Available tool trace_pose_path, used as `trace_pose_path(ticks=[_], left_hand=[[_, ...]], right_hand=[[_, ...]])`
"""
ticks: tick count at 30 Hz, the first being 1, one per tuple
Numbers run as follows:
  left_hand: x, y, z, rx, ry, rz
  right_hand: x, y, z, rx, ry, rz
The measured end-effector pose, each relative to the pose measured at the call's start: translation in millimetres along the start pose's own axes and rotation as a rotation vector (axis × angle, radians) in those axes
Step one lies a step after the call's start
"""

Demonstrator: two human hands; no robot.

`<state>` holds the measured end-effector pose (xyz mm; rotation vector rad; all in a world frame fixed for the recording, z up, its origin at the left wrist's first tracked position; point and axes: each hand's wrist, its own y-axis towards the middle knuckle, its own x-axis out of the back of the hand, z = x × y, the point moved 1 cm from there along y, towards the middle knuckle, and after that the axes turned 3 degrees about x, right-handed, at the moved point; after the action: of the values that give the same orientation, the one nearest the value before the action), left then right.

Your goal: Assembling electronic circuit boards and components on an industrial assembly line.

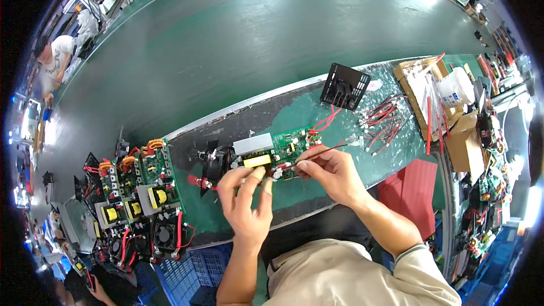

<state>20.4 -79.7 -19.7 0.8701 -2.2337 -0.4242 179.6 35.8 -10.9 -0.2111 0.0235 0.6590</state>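
A green circuit board [283,143] with a silver heatsink [253,144] and a yellow-wrapped transformer [257,161] lies on the bench in front of me. My left hand [247,204] grips its near edge beside the transformer, fingers bent and somewhat spread; its fingertips are partly hidden. My right hand [334,175] is closed in a pinch on a thin red-and-black wire [328,149] over the board's right part. The wire's white plug end points away to the right. Red leads link the board to a black vented panel [345,86]. A black fan [217,161] adjoins the board's left end.
Several similar boards [136,178] with fans crowd the left end of the bench. Loose red-and-black wires [385,122] lie at right, near an open cardboard box [413,82] and a red sheet [409,192]. A blue crate [195,272] stands below. Beyond runs a wide green surface [272,39].
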Motion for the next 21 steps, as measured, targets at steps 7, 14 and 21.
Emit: trace_pose_path(ticks=[7,14,21], left_hand=[[8.5,18.8,-13.7,-0.126,0.430,0.457],[1.4,29.7,-24.0,-0.031,0.568,0.634],[-0.6,34.6,-23.7,-0.023,0.565,0.649]], right_hand=[[7.4,38.6,10.2,0.625,-0.738,0.063],[-2.6,53.9,3.8,0.641,-0.896,0.189],[-4.1,58.7,7.0,0.650,-0.915,0.227]])
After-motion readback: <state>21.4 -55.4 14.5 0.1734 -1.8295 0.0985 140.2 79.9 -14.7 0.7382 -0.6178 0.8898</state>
